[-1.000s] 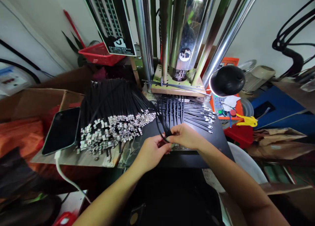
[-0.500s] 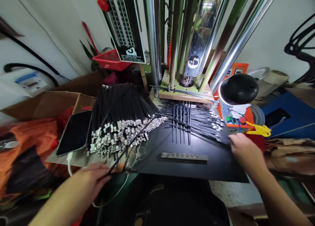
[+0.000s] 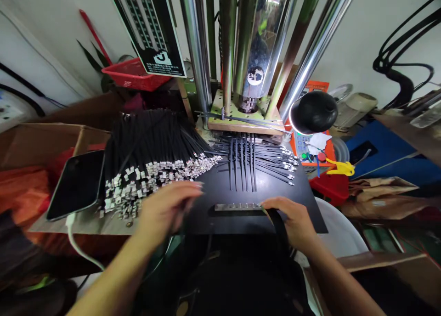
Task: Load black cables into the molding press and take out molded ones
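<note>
Head view: half a second ago my hands were spread wide apart; now both sit at the black plate's [image 3: 303, 201] near edge, my right hand [image 3: 292, 219] curled around a black strap [image 3: 279, 228] beside the metal bar [image 3: 237, 207]. My left hand [image 3: 165, 208] is blurred, fingers loosely spread over nothing I can make out. Five straps [image 3: 243, 164] lie side by side on the plate; the strap pile [image 3: 151, 155] is too dense to count.

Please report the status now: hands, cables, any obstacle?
Left hand open, blurred, beside cable pile. Right hand shut on black cables near metal bar. No obstacle visible.
</note>
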### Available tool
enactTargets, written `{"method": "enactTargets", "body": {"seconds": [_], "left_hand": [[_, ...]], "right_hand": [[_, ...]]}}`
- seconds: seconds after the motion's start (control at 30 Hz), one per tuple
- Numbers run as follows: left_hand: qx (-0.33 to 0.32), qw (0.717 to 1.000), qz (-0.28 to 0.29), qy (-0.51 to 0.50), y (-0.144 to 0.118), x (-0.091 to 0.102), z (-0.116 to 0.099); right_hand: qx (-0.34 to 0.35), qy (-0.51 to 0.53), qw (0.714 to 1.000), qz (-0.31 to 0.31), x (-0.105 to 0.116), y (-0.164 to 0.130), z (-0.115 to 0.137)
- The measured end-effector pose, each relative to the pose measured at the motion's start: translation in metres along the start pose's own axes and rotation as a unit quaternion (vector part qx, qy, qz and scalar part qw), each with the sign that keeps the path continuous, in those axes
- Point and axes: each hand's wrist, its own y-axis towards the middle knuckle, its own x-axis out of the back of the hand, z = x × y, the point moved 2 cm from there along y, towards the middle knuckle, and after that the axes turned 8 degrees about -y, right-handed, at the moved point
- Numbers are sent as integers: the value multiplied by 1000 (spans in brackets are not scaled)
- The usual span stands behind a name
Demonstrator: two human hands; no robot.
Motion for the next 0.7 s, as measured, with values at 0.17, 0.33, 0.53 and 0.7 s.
{"method": "enactTargets", "body": {"seconds": [0.17,0.33,0.53,0.7], "left_hand": [[29,975,133,-174,14,-86,-11],[126,960,192,-162,17,-105,-10],[148,959,229,-78,26,-99,-16],[127,956,263,0,31,-103,-23]], "right_hand": [[-113,38,992,43,-28,14,-7],[-86,47,992,84,-27,17,-1],[-14,-3,997,71,-27,17,6],[8,-54,993,103,-30,17,16]]}}
